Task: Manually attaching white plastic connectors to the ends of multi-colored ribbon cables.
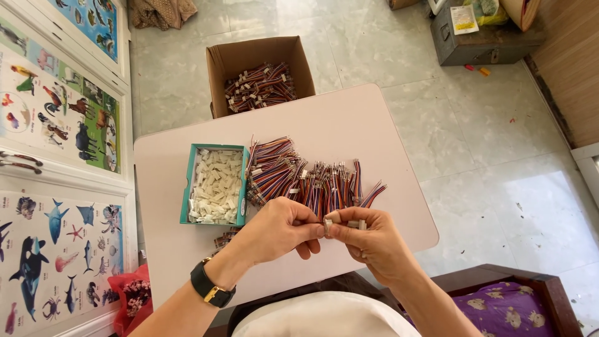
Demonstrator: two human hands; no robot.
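Observation:
My left hand and my right hand meet fingertip to fingertip over the front of a small pale table. Between them they pinch a small white plastic connector joined to a bundle of coloured wires. A pile of multicoloured wire harnesses lies on the table just beyond my hands. Left of the pile stands a teal box filled with small white connectors. A black wristwatch is on my left wrist.
A cardboard box holding more wire harnesses sits on the tiled floor behind the table. Animal posters cover the cabinet doors at left. A grey metal case stands at the back right. A purple cushion lies at the lower right.

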